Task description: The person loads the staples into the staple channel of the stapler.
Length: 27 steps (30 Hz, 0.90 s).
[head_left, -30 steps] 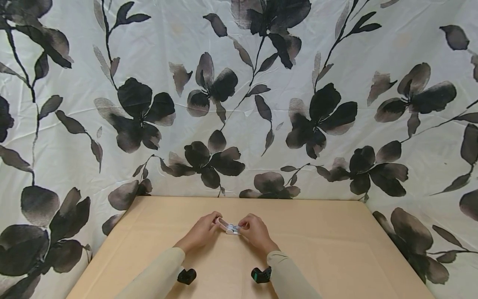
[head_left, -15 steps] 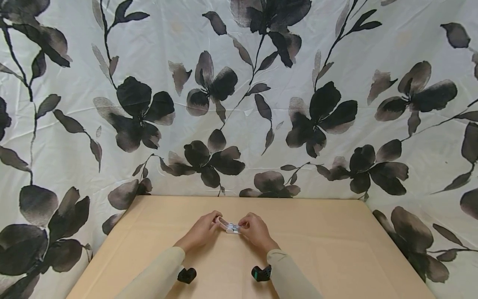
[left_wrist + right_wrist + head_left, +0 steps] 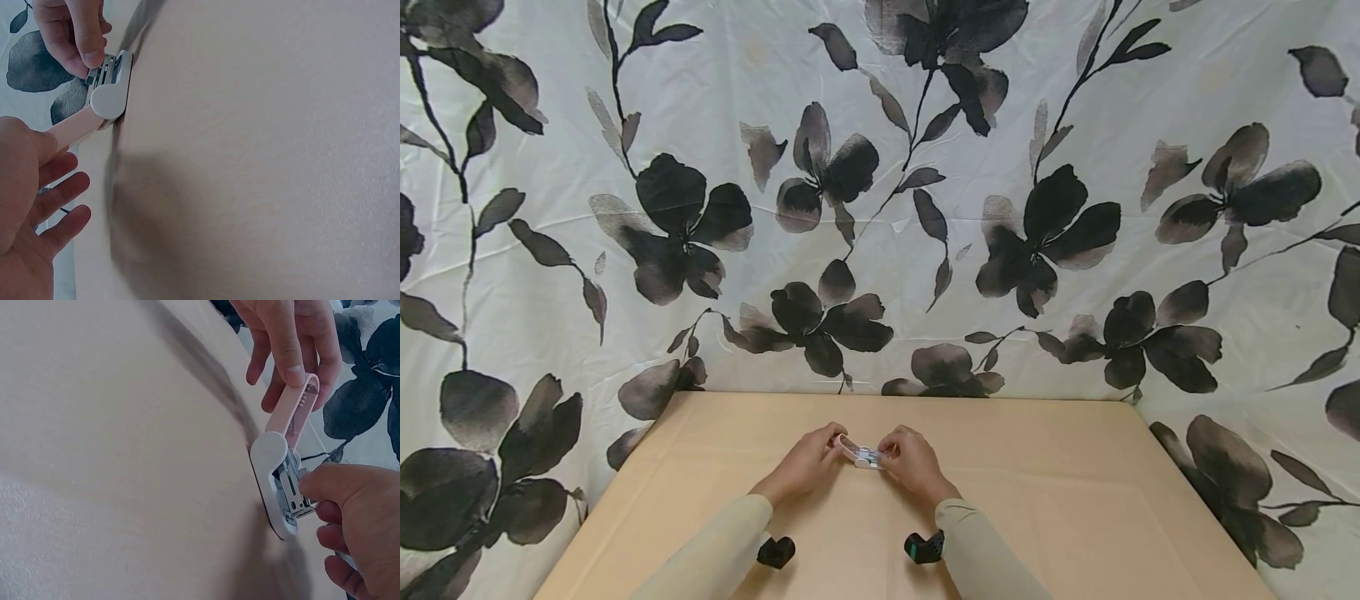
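Note:
A small pink and white stapler (image 3: pixel 867 459) stands folded wide open on the table between the two hands. Its white base (image 3: pixel 267 465) rests on the tabletop, and the pink top arm (image 3: pixel 286 412) slants up and away from it. Thumb and fingers of the left hand (image 3: pixel 808 460) pinch the end of that pink arm; the other fingers are spread. The right hand (image 3: pixel 914 463) pinches the metal staple magazine (image 3: pixel 291 486) near its front end, above the base. Whether staples lie inside the magazine cannot be made out.
The light wooden-coloured table (image 3: pixel 1037 500) extends around the hands. Behind it hangs a white cloth (image 3: pixel 925 275) with dark flowers. Black devices (image 3: pixel 775 553) are worn at both wrists, below the pale sleeves (image 3: pixel 715 546).

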{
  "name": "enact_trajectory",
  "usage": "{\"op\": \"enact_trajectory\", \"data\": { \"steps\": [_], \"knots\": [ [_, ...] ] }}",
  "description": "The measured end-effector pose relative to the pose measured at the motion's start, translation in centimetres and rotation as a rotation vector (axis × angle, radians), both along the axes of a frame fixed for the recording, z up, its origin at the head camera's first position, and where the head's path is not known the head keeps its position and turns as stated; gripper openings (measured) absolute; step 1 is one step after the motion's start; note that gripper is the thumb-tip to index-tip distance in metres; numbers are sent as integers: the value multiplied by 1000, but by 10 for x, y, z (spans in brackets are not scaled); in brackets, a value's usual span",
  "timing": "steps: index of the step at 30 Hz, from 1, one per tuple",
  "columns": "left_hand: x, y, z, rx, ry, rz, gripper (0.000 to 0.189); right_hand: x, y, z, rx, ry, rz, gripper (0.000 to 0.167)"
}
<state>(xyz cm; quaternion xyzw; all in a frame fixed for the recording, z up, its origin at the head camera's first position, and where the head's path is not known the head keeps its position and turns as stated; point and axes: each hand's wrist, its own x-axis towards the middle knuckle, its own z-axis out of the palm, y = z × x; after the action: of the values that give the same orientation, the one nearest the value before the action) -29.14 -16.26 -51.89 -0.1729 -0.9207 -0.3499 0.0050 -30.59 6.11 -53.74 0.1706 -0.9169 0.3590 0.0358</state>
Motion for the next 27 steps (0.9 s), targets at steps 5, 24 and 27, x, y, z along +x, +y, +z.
{"op": "enact_trajectory", "data": {
  "steps": [5,24,27],
  "knots": [
    [-1,0,-1,-5,-4,-3,20,0,-1,0,-2,-12,-11,5],
    [2,-1,0,-12,-18,-1,22,0,-4,-3,21,-17,-17,6],
    [2,-1,0,-20,-14,6,23,0,-4,-3,24,-19,-20,6]
  ]
}}
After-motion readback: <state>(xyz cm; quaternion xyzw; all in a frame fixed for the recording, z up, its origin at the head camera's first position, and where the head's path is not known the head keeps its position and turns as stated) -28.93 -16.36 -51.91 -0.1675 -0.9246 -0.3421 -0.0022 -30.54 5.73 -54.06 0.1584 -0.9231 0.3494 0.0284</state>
